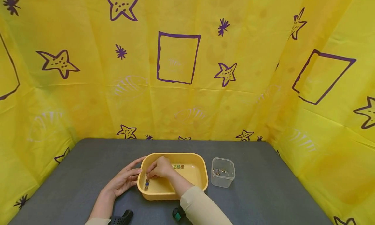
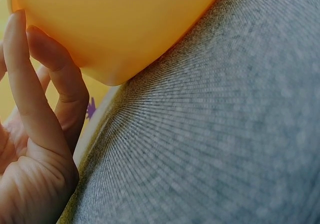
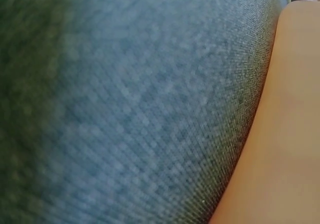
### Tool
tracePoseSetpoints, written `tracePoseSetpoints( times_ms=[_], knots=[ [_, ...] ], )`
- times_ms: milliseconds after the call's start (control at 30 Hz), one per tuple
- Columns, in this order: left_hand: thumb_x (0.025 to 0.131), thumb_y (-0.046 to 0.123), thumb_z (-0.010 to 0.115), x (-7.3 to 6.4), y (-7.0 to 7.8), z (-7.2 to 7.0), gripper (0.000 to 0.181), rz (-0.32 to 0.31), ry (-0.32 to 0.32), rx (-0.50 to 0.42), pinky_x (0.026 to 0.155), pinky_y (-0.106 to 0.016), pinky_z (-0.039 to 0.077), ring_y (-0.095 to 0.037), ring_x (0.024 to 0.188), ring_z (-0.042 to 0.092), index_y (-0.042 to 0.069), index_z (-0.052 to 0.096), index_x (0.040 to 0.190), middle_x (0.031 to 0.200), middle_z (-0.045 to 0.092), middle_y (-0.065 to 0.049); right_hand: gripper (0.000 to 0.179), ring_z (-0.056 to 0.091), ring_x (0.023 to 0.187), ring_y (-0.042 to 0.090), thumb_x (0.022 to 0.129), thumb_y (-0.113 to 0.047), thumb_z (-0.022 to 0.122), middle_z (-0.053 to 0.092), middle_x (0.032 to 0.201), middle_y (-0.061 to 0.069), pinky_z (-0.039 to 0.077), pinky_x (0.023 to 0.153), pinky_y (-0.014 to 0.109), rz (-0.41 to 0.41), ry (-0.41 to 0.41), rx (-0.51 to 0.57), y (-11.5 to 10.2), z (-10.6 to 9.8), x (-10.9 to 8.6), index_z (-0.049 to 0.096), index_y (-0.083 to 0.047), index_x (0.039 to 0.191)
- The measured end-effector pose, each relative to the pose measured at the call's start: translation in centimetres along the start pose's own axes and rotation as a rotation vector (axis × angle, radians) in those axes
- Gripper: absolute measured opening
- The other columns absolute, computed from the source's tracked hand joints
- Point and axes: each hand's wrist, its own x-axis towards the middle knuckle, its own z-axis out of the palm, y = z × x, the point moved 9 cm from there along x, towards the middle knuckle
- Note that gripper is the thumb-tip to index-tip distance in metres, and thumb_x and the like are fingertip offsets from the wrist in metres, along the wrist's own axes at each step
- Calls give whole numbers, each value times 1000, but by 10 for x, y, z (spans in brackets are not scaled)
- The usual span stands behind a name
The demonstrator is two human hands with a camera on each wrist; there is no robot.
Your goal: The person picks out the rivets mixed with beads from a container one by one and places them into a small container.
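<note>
A yellow tub [image 1: 164, 196] stands on the dark cloth. My left hand [image 1: 124, 180] rests against its left side, fingers spread along the outer wall and at the rim; in the left wrist view its fingertips touch the tub wall [image 2: 125, 29]. Inside the tub, my right hand [image 1: 161, 168] reaches down at the left end, its bent fingers at the far end of a short row of marbles [image 1: 147, 184], among them a blue one. What lies between those fingertips is hidden, so I cannot tell whether they pinch a marble. More marbles [image 1: 178, 166] line the back wall.
To the tub's right stands a clear plastic container [image 1: 223, 179] with several small things in it. A black object [image 1: 121, 218] lies at the front edge by my left forearm, another [image 1: 177, 214] beside my right sleeve. Yellow patterned cloth [image 1: 181, 104] walls the back and sides.
</note>
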Motion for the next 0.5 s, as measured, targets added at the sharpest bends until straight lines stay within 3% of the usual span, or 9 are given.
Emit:
tracePoseSetpoints(
  times_ms=[200, 500],
  knots=[
    [106, 10, 42, -1, 0, 1, 43, -5, 1, -8, 87, -21, 60, -10, 109, 69, 41, 49, 134, 123, 66, 1, 7, 67, 56, 9, 74, 3, 82, 75, 69, 7, 59, 53, 22, -10, 4, -19, 1, 1, 2, 79, -1, 78],
    [106, 10, 43, -1, 1, 0, 43, -5, 10, 11, 87, -22, 60, -11, 110, 69, 42, 48, 135, 126, 64, 1, 3, 70, 58, 12, 78, 1, 80, 75, 71, 7, 60, 55, 24, -8, -12, -6, -1, -2, -2, 79, 2, 80]
  ],
)
